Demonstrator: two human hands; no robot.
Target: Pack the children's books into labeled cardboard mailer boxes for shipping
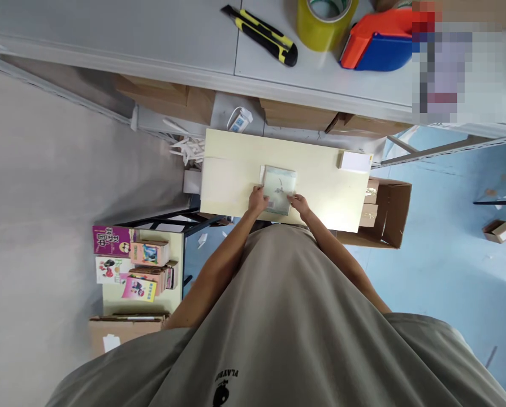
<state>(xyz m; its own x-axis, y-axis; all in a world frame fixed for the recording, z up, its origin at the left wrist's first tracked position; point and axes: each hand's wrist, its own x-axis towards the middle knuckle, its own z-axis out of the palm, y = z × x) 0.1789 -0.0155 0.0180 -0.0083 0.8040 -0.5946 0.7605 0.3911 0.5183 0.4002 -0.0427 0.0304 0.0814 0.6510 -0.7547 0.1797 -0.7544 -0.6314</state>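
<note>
A pale green book lies on the cream tabletop close to my body. Its cover has a small dark drawing in the middle, and a white edge shows along its left side. My left hand grips the book's lower left edge, the thumb lying on the cover. At the lower right edge, my right hand pinches the book between thumb and fingers. Whether a clear film covers it I cannot tell.
A white box sits at the table's right end. On the raised shelf ahead lie a box cutter, a tape roll and an orange-blue tape dispenser. An open carton stands right; books are stacked left.
</note>
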